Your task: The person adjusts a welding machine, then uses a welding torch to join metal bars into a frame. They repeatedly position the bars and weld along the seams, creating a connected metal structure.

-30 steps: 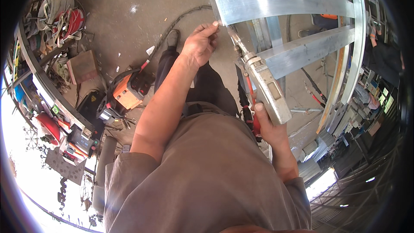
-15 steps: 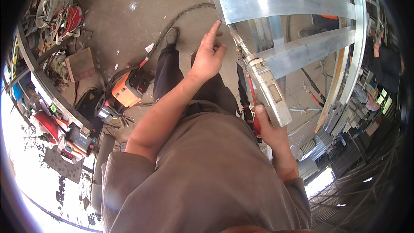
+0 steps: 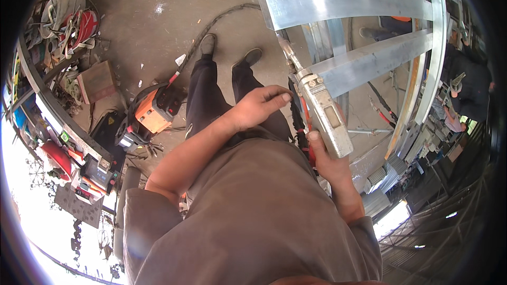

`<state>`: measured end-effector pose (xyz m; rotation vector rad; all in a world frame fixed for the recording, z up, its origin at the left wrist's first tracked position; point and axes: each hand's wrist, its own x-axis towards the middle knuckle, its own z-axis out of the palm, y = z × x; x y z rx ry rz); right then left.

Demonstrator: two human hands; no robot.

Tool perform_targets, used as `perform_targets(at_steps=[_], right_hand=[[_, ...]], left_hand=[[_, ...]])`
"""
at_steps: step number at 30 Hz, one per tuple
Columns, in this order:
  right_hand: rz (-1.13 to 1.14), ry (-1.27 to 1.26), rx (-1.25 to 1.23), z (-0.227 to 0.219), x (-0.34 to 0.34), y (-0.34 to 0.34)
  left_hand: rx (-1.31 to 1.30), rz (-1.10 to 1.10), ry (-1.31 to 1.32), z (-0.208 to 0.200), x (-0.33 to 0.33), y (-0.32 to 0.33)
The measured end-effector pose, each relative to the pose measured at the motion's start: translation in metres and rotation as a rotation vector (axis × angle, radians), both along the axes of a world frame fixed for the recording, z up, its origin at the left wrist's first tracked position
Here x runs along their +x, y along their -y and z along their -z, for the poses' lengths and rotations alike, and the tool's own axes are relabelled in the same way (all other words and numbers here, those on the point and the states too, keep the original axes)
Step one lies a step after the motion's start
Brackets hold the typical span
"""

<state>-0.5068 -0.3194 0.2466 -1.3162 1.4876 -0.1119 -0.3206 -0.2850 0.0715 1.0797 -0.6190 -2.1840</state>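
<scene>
A silver welding gun (image 3: pixel 328 119) with a narrow nozzle is in my right hand (image 3: pixel 331 164), whose thumb lies along the near end of its body. The other fingers wrap underneath, mostly hidden. The nozzle tip points away from me, just below the near-left end of a curved, shiny metal bar (image 3: pixel 343 1). My left hand (image 3: pixel 259 106) hovers in front of my waist, left of the gun, with nothing visible in it. Its thumb and forefinger reach loosely toward the dark cable (image 3: pixel 297 113) beside the gun; whether they touch it is unclear.
A second metal bar (image 3: pixel 377 60) joins the upright frame (image 3: pixel 436 47) at right. An orange and black machine (image 3: pixel 156 110) stands on the floor at left, near a long dark hose (image 3: pixel 203 27). Cluttered shelving lines the left. A person in dark clothes (image 3: pixel 467 82) is at far right.
My left hand has left the end of the curved bar and dropped down toward my waist, its pointing finger drawn back. The gun has shifted very little. More of my right foot now shows.
</scene>
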Motion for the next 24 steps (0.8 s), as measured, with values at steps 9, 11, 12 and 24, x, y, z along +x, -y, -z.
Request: perform_targets(at_steps=[9,11,12,24], right_hand=[[-0.053,0.004,-0.074,-0.004,0.005,0.003],[-0.034,-0.015,-0.051,-0.005,0.005,0.002],[-0.038,-0.019,-0.061,-0.006,0.006,0.002],[-0.083,0.018,-0.115,-0.001,0.009,0.011]], left_hand=[[-0.055,0.076,-0.314,-0.026,0.000,-0.002],[-0.073,0.097,-0.342,-0.028,-0.001,-0.002],[-0.099,0.111,-0.333,-0.029,-0.002,-0.002],[-0.162,0.092,-0.295,-0.032,-0.004,-0.002]])
